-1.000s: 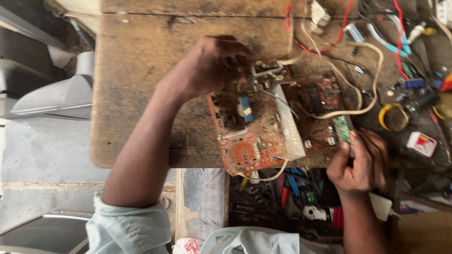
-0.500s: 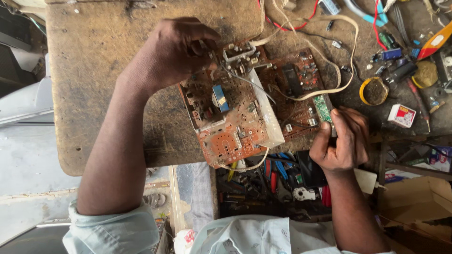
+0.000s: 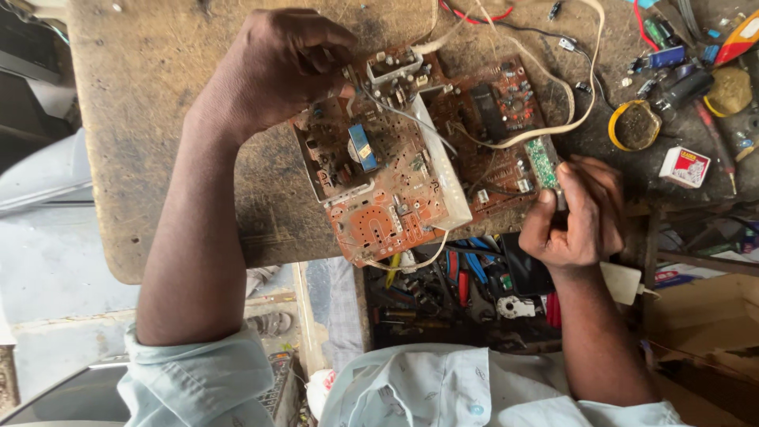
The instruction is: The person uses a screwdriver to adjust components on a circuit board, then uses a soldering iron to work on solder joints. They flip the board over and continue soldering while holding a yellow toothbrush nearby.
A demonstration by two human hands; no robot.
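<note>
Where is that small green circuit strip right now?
In the head view, the small green strip is right of centre, pinched by the right hand, beside the big brown circuit board.

The table is rough, worn wood, matt and stained. The brown circuit board looks dull and dusty, with a glossy blue plastic part. The small green board is matt. Shirt sleeves are pale, soft cloth.
</note>
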